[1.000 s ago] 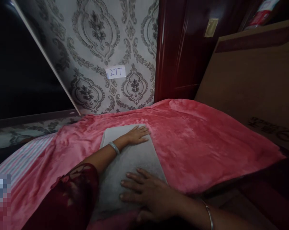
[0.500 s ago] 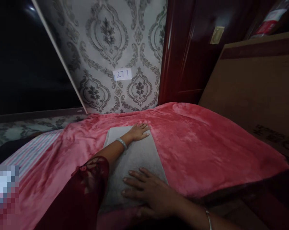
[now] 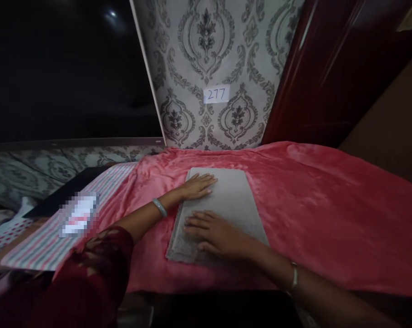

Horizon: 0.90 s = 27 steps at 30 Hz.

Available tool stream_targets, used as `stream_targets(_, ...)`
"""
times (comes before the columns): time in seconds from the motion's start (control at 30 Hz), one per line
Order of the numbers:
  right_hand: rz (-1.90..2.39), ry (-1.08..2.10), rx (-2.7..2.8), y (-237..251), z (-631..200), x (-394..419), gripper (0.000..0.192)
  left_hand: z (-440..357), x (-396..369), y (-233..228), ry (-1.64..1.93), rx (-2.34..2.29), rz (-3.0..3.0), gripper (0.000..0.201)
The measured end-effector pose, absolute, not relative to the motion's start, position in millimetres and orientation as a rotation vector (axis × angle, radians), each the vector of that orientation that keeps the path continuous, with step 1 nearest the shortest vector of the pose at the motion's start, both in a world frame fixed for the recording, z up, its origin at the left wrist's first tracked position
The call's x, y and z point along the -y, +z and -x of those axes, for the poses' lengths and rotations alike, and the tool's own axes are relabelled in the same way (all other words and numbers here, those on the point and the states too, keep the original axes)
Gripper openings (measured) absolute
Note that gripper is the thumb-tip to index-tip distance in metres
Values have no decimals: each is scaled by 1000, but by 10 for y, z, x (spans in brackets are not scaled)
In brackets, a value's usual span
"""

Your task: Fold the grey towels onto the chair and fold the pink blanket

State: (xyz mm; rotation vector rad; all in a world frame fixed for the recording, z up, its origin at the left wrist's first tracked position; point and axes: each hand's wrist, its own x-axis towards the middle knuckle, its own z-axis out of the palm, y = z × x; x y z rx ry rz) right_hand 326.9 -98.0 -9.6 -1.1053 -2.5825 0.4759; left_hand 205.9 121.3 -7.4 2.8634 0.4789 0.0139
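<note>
The left hand's fingers lie flat and a little apart, gripping nothing; so do the right hand's, with slight gaps between them. The left hand [image 3: 198,187] rests on the far left part of a folded grey cloth [image 3: 235,193], and the right hand [image 3: 222,234] lies nearer the body, palm down on the same cloth. The cloth sits on a pink blanket [image 3: 311,218], its layers showing unevenly at the near left corner. A sideways push from either palm could slide the upper layers off the lower ones, and the soft blanket might ruck up beneath and put a crease in the stack. Pressing harder with one hand than the other could skew it. Farther left lies a striped cloth [image 3: 38,248] with a blurred-out object [image 3: 80,214] on it; beyond stand a black screen [image 3: 72,77] and a wall label [image 3: 216,94]. No container shows clearly: a brown panel [image 3: 393,114] at the right edge may be a box's side, its contents hidden.
</note>
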Motion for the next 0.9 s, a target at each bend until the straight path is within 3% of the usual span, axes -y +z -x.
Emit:
stream_targets(0.1, 1064, 480, 2680, -231, -3128, 870, 68, -2068, -1222, -262, 53, -503, -2862, 65)
stream_targets(0.27, 1044, 550, 2705, -271, -3124, 890, 68, -2120, -1347, -436, 156, -634, -2883, 70)
stream_targets(0.73, 1089, 507, 2734, -264, -3132, 881, 65, -2043, -1934, -93, 58, -1181, -2847, 64)
stream_targets(0.9, 1092, 474, 2736, -300, -3132, 887, 63, -1851, -1480, -133, 169, -836, -2942, 63)
